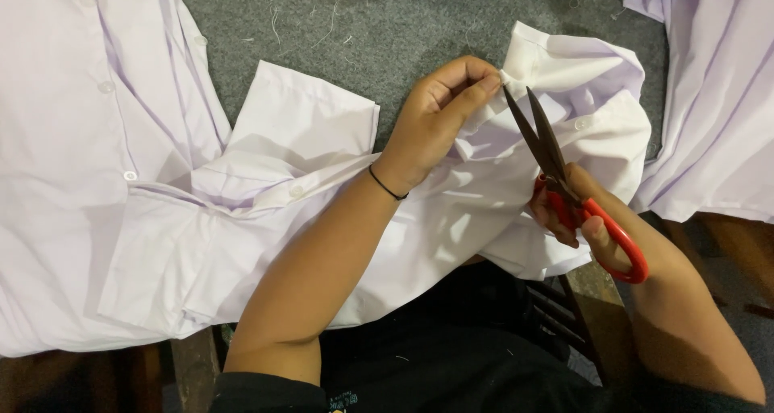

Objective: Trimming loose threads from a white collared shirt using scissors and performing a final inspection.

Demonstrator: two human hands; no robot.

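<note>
A black-clad lap [451, 348] is sitting nearest the camera, under both forearms. At the left, a white shirt [161, 219] is lying spread on the grey table [339, 26], buttons up. The left hand [439, 123] is pinching a fold of shirt, fingers closed tight on it. Just right of that pinch, the scissors [556, 171] are pointing up and left, blades slightly parted, tips nearly touching the pinched cloth. The right hand [584, 219] is gripping their red handles. More white cloth [717, 98] is lying far right.

One pair of red-handled scissors [564, 179], two hands, one black wristband [387, 187], several white shirts.
</note>
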